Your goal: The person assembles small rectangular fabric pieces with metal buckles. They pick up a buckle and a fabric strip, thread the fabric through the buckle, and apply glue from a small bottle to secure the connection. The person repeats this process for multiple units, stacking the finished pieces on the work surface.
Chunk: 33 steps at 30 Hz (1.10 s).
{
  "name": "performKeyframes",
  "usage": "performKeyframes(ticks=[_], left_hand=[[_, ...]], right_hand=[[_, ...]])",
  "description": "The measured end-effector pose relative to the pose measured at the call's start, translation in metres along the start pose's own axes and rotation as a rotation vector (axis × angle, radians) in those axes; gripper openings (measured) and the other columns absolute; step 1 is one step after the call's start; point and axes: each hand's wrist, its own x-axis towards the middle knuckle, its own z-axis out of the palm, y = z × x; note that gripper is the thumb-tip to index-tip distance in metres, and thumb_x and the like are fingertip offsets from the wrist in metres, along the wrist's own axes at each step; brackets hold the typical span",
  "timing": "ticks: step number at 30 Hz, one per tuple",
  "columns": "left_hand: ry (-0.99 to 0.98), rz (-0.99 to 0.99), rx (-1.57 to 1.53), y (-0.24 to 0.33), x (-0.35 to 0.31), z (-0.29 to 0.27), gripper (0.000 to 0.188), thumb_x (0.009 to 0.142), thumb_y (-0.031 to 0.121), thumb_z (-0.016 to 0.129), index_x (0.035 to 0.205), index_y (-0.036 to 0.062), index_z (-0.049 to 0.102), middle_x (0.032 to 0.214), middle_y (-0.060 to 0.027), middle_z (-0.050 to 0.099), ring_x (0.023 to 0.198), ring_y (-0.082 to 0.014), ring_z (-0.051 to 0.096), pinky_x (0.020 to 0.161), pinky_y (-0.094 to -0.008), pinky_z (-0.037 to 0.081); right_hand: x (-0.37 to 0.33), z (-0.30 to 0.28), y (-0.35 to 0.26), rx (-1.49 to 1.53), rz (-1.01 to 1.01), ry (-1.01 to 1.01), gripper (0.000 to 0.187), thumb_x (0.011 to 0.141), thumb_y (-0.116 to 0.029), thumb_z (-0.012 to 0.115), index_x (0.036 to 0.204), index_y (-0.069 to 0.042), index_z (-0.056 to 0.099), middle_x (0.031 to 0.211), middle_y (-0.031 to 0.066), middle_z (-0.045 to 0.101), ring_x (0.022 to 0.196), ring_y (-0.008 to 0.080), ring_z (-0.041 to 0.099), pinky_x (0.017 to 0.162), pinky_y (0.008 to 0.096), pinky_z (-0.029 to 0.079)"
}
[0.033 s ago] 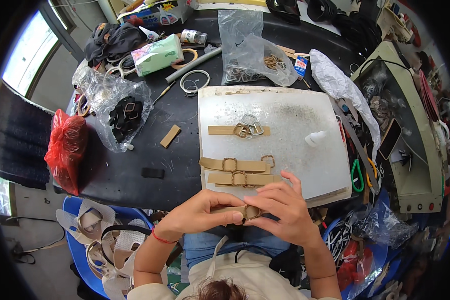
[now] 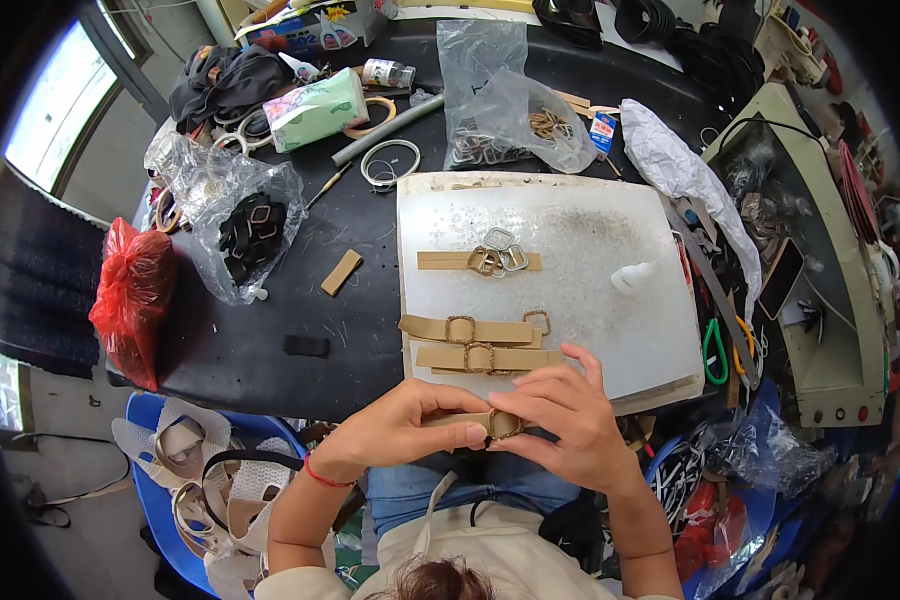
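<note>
Just off the near edge of the white board, both hands meet over a tan strap with a bronze-coloured buckle (image 2: 507,425). My left hand (image 2: 415,425) pinches the strap's left part between thumb and fingers. On the other side, my right hand (image 2: 570,415) grips the strap by the buckle, index finger raised. Something small and dark shows under my left thumb. Beyond the hands, two tan straps (image 2: 430,328) with bronze buckles lie across the board, a loose bronze buckle (image 2: 537,322) beside them. Farther up, silver and bronze buckles (image 2: 498,252) are piled on more tan strap pieces.
The white board (image 2: 620,340) bears a small white bottle (image 2: 630,278). Scissors with green handles (image 2: 714,352) lie to its right. Clear bags of buckles (image 2: 545,125) stand behind, a red bag (image 2: 133,300) at left. Blue bins (image 2: 155,480) flank my lap.
</note>
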Motion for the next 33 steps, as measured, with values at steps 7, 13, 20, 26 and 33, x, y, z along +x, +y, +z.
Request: performKeyframes(ticks=[7,13,20,26,33], left_hand=[[0.421,0.106,0.531,0.014,0.001,0.007,0.024,0.09,0.013,0.069,0.109,-0.0021,0.066,0.091,-0.0083,0.07,0.081,-0.0117,0.064,0.071,-0.0255,0.05],[0.889,0.45,1.158,0.023,0.019,-0.014,0.017,0.083,0.008,0.07,0.1,0.0034,0.07,0.094,-0.0104,0.068,0.088,-0.028,0.064,0.078,-0.0347,0.05],[0.708,0.555,1.209,0.021,0.087,-0.035,0.022,0.085,0.009,0.068,0.107,0.0049,0.067,0.1,-0.0123,0.069,0.094,-0.0319,0.063,0.081,-0.0397,0.05],[0.683,0.495,1.346,0.017,0.101,-0.035,0.032,0.083,0.01,0.071,0.113,0.0036,0.065,0.099,-0.0152,0.068,0.093,-0.0325,0.063,0.081,-0.0385,0.051],[0.739,0.475,0.693,0.015,0.085,-0.048,0.025,0.086,0.003,0.068,0.11,-0.0022,0.065,0.095,-0.0116,0.069,0.078,-0.0199,0.069,0.071,-0.0297,0.055]], right_hand=[[0.016,0.008,0.006,-0.08,0.005,0.061,0.048,0.071,-0.024,0.081,0.115,-0.012,0.067,0.093,-0.0003,0.06,0.094,0.0191,0.057,0.1,0.0491,0.034],[0.038,0.021,0.024,-0.134,0.043,0.136,0.043,0.075,-0.021,0.078,0.114,-0.008,0.066,0.095,0.0059,0.059,0.095,0.0257,0.055,0.094,0.0449,0.038],[0.073,0.023,0.07,-0.104,0.187,0.291,0.022,0.085,-0.008,0.066,0.106,-0.002,0.067,0.097,0.0123,0.064,0.095,0.0318,0.056,0.084,0.0395,0.046],[0.065,0.017,0.078,-0.159,0.223,0.303,0.017,0.086,-0.006,0.064,0.102,-0.002,0.067,0.095,0.0113,0.064,0.093,0.0323,0.056,0.084,0.04,0.047],[0.067,0.019,0.088,-0.179,0.251,0.317,0.02,0.084,-0.007,0.068,0.103,-0.002,0.068,0.101,0.0114,0.061,0.097,0.0308,0.054,0.085,0.0386,0.046]])
